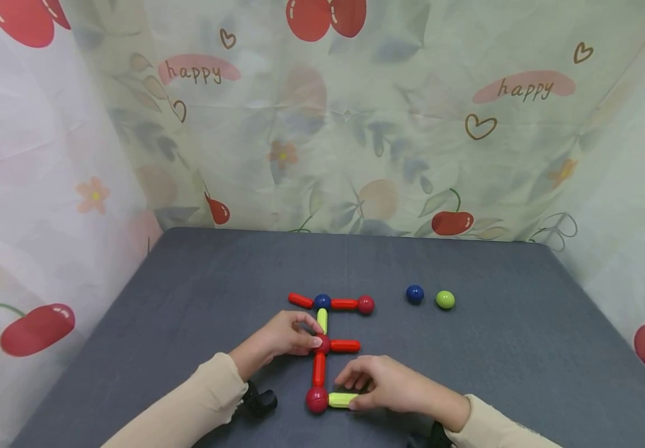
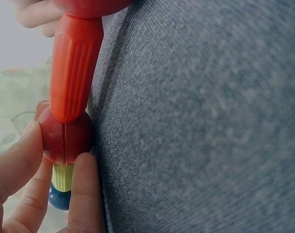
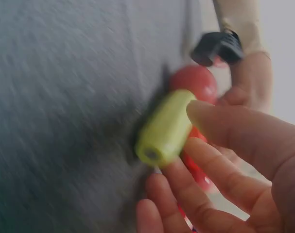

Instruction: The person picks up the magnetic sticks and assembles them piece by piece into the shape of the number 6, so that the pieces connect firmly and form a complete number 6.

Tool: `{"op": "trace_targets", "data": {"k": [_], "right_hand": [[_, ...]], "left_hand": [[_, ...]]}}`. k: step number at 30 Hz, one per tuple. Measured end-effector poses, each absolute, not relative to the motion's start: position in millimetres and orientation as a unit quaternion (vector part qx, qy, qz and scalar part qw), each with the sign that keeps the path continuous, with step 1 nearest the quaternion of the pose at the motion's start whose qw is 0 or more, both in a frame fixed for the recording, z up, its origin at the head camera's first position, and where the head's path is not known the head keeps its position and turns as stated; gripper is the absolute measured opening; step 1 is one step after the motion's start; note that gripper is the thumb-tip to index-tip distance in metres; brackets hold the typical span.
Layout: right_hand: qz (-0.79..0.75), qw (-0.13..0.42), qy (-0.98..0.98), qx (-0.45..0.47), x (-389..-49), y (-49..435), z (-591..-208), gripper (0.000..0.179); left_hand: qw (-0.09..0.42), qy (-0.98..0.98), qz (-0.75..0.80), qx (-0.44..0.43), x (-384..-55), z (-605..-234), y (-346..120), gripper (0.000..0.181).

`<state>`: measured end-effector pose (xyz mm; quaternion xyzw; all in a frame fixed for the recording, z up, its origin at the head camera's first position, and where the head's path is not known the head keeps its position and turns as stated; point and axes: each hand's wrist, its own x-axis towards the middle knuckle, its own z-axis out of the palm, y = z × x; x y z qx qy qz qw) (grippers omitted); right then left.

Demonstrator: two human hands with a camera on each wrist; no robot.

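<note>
My left hand (image 1: 289, 336) pinches the middle red ball (image 2: 67, 136) of a figure of magnetic rods and balls, with thumb and fingers on either side of it. From that ball a red rod (image 1: 319, 370) runs down to a larger red ball (image 1: 317, 399), and a yellow-green rod (image 1: 322, 319) runs up to a blue ball (image 1: 322, 302). Another yellow-green rod (image 3: 166, 126) extends right from the near red ball. My right hand (image 1: 390, 384) is at this rod's free end, thumb tip over it and the loosely bent fingers spread beyond it.
Red rods (image 1: 345, 304) branch from the far blue ball, the right one ending in a red ball (image 1: 365, 304). A further red rod (image 1: 346, 346) sticks out right of the middle ball. Loose blue (image 1: 414, 294) and green balls (image 1: 445, 300) lie farther right on the grey table (image 1: 216, 274).
</note>
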<state>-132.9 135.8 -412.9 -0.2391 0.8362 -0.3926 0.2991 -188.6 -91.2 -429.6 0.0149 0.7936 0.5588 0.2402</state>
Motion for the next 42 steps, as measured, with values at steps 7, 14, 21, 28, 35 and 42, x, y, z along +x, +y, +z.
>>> {"op": "trace_targets", "data": {"k": [7, 14, 21, 28, 35, 42], "right_hand": [[-0.399, 0.246, 0.856, -0.219, -145.2, 158.3, -388.9, 0.03], [-0.436, 0.159, 0.868, -0.176, -157.7, 189.8, -365.7, 0.042], [-0.442, 0.08, 0.883, -0.134, -170.4, 220.7, -354.4, 0.051], [-0.421, 0.027, 0.903, -0.079, -188.6, 243.5, -364.6, 0.055], [-0.395, 0.006, 0.918, -0.015, -213.6, 266.8, -389.3, 0.061], [-0.374, 0.058, 0.925, 0.007, -229.3, 284.8, -414.5, 0.066]], "left_hand": [[0.243, 0.794, 0.557, 0.007, -189.2, -429.4, -91.4, 0.022], [0.246, 0.796, 0.553, 0.004, -188.4, -429.4, -91.8, 0.024], [0.247, 0.795, 0.554, 0.003, -188.4, -428.5, -91.3, 0.024], [0.246, 0.793, 0.558, 0.008, -188.7, -428.8, -91.1, 0.023], [0.247, 0.792, 0.559, 0.01, -188.7, -428.2, -90.9, 0.023], [0.249, 0.792, 0.557, 0.01, -188.6, -427.4, -90.8, 0.023]]}}
